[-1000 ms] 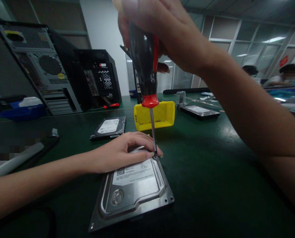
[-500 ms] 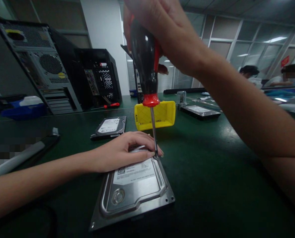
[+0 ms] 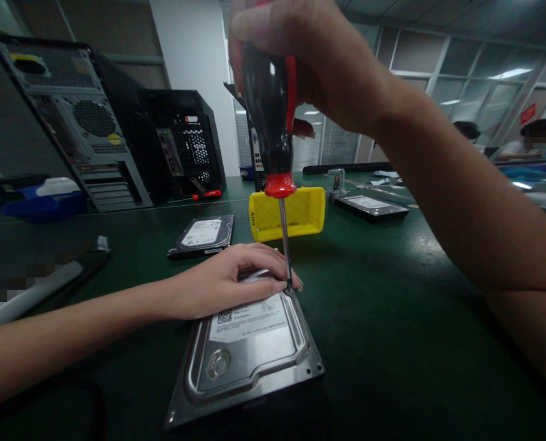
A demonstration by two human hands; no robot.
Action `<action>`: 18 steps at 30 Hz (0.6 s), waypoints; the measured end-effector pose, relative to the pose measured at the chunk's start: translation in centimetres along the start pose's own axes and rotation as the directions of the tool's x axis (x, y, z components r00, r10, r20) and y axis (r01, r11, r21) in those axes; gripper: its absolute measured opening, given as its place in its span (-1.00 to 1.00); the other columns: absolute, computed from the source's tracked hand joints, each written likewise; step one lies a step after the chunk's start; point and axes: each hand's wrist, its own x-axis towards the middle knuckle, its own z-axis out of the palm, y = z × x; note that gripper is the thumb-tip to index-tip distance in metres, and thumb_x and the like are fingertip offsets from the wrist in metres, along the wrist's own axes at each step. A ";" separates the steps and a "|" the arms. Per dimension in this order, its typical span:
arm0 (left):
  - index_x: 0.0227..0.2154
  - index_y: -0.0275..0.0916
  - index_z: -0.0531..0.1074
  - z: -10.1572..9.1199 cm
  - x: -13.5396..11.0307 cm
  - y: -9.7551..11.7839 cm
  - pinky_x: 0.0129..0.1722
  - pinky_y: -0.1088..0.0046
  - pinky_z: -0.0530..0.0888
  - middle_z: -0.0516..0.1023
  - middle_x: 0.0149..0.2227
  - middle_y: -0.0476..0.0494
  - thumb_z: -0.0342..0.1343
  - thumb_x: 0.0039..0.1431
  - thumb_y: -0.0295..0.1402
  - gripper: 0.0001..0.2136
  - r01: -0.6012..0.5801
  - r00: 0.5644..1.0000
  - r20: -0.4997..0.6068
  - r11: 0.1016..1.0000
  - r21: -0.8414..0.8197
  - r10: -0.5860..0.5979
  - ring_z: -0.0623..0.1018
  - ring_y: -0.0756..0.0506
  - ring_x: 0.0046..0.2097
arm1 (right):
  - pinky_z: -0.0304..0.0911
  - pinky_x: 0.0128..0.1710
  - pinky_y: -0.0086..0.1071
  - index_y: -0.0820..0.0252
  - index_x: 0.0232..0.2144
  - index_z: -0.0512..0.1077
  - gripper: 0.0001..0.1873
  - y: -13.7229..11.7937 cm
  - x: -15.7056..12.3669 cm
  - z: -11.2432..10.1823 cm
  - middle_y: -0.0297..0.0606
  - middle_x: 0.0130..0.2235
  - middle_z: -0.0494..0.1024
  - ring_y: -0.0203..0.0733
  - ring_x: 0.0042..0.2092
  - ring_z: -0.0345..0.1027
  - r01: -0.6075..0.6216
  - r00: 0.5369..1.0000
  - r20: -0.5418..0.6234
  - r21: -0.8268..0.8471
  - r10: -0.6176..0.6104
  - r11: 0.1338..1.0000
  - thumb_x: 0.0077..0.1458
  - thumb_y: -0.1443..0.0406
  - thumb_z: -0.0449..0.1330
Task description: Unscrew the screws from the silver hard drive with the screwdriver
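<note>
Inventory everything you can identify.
Rectangular metal hard drive: 1, silver, front
Long-shafted screwdriver: 1, black-red, on drive
Open plastic bin: 1, yellow, beyond drive
Flat labelled drives: 2, black-silver, flanking bin
Metal computer cases: at least 2, black-grey, back left
Slim tool: 1, red, before cases
Shallow tray: 1, blue, left
Cylindrical cup: 1, clear, near bin
Worktable: 1, green, underneath
People: 2, dark hair, back right
Left hand: 1, bare, on drive
Right hand: 1, bare, around screwdriver

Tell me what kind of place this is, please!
Probably a computer workshop: the person's right hand holds a screwdriver to a hard disk drive on the green workbench, and a PC tower stands at the back left.
</note>
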 end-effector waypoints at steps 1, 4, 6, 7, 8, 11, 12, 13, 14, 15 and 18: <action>-0.12 -0.15 0.48 0.0 0.0 0.0 0.11 0.41 0.28 0.49 -0.06 -0.02 0.01 0.30 -0.40 -0.81 0.003 1.000 0.003 1.000 0.001 -0.003 0.39 -0.07 0.07 | 0.03 -0.54 -0.93 0.42 -0.36 0.11 -0.72 0.0 0.0 0.0 -0.46 -0.42 0.15 -0.79 -0.48 0.16 0.016 0.999 -0.033 0.012 -0.015 1.000 0.15 0.24 -0.19; -0.12 -0.16 0.48 0.0 0.0 -0.1 0.11 0.40 0.29 0.49 -0.06 -0.04 0.00 0.30 -0.40 -0.81 -0.001 1.000 0.001 1.000 0.004 0.001 0.39 -0.09 0.08 | 0.00 -0.54 -0.91 0.45 -0.43 0.15 -0.74 0.0 0.0 -0.1 -0.48 -0.48 0.09 -0.79 -0.51 0.11 0.054 0.996 -0.077 -0.007 -0.054 0.999 0.10 0.26 -0.09; -0.12 -0.16 0.48 0.1 0.0 -0.1 0.11 0.39 0.29 0.50 -0.06 -0.05 0.00 0.30 -0.40 -0.81 -0.009 1.000 -0.003 1.000 0.005 0.009 0.39 -0.10 0.08 | -0.02 -0.55 -0.89 0.43 -0.43 0.14 -0.74 0.0 -0.2 -0.1 -0.49 -0.51 0.08 -0.78 -0.54 0.08 0.078 0.993 -0.085 0.002 -0.078 0.997 0.08 0.24 -0.08; -0.12 -0.16 0.48 0.1 0.0 -0.2 0.11 0.39 0.29 0.50 -0.06 -0.05 0.00 0.30 -0.40 -0.81 -0.011 1.000 -0.003 1.000 0.005 0.011 0.39 -0.10 0.08 | -0.02 -0.56 -0.88 0.41 -0.43 0.13 -0.74 0.0 -0.2 -0.1 -0.50 -0.51 0.09 -0.78 -0.55 0.07 0.094 0.992 -0.084 0.005 -0.094 0.996 0.08 0.23 -0.09; -0.12 -0.16 0.48 0.1 0.0 -0.2 0.11 0.38 0.28 0.49 -0.06 -0.04 0.00 0.30 -0.40 -0.81 -0.011 1.000 -0.003 1.000 0.004 0.011 0.39 -0.10 0.09 | -0.01 -0.56 -0.86 0.40 -0.42 0.12 -0.74 0.0 -0.3 -0.1 -0.51 -0.52 0.10 -0.77 -0.56 0.08 0.104 0.992 -0.078 0.004 -0.104 0.995 0.08 0.23 -0.09; -0.12 -0.15 0.48 0.1 0.0 -0.2 0.11 0.39 0.28 0.49 -0.06 -0.03 0.00 0.30 -0.39 -0.81 -0.006 1.000 0.000 1.000 0.006 0.006 0.39 -0.09 0.08 | -0.02 -0.61 -0.81 0.40 -0.41 0.13 -0.72 0.0 -0.3 0.0 -0.53 -0.53 0.11 -0.74 -0.60 0.10 0.111 0.992 -0.065 -0.015 -0.112 0.994 0.07 0.21 -0.10; -0.12 -0.15 0.48 0.1 -0.1 -0.2 0.11 0.40 0.28 0.49 -0.06 -0.03 0.00 0.30 -0.39 -0.81 -0.005 1.000 -0.001 1.000 0.006 0.005 0.39 -0.09 0.08 | -0.04 -0.62 -0.81 0.41 -0.41 0.13 -0.72 0.0 -0.3 0.0 -0.54 -0.53 0.10 -0.74 -0.60 0.09 0.108 0.992 -0.065 -0.021 -0.109 0.994 0.07 0.21 -0.10; -0.12 -0.16 0.48 0.1 -0.1 -0.2 0.11 0.40 0.28 0.50 -0.07 -0.03 0.01 0.30 -0.39 -0.81 -0.005 1.000 0.000 1.000 0.007 0.005 0.39 -0.09 0.08 | -0.06 -0.64 -0.82 0.41 -0.41 0.14 -0.71 0.0 -0.2 0.0 -0.53 -0.54 0.09 -0.74 -0.61 0.08 0.095 0.993 -0.069 -0.022 -0.096 0.995 0.07 0.21 -0.10; -0.12 -0.16 0.48 0.1 -0.1 -0.1 0.10 0.40 0.28 0.50 -0.07 -0.03 0.01 0.30 -0.39 -0.81 -0.003 1.000 -0.001 1.000 0.009 0.003 0.39 -0.09 0.08 | -0.08 -0.64 -0.83 0.42 -0.41 0.14 -0.71 -0.1 -0.2 0.0 -0.53 -0.53 0.08 -0.75 -0.60 0.07 0.082 0.994 -0.074 -0.021 -0.083 0.996 0.07 0.21 -0.10; -0.12 -0.16 0.48 0.1 -0.1 -0.1 0.10 0.40 0.28 0.49 -0.07 -0.03 0.01 0.30 -0.39 -0.81 0.001 1.000 0.000 1.000 0.012 0.000 0.39 -0.09 0.08 | -0.09 -0.62 -0.85 0.43 -0.42 0.15 -0.71 -0.1 -0.2 0.1 -0.52 -0.53 0.07 -0.77 -0.59 0.05 0.076 0.994 -0.080 -0.021 -0.077 0.997 0.06 0.21 -0.09; -0.11 -0.15 0.48 0.0 -0.1 0.0 0.11 0.38 0.28 0.49 -0.06 -0.03 0.00 0.31 -0.39 -0.81 0.005 1.000 0.003 1.000 0.015 -0.006 0.38 -0.10 0.08 | -0.06 -0.56 -0.88 0.44 -0.44 0.15 -0.70 0.0 -0.1 0.1 -0.50 -0.51 0.06 -0.79 -0.54 0.03 0.071 0.993 -0.091 -0.020 -0.073 0.997 0.04 0.21 -0.07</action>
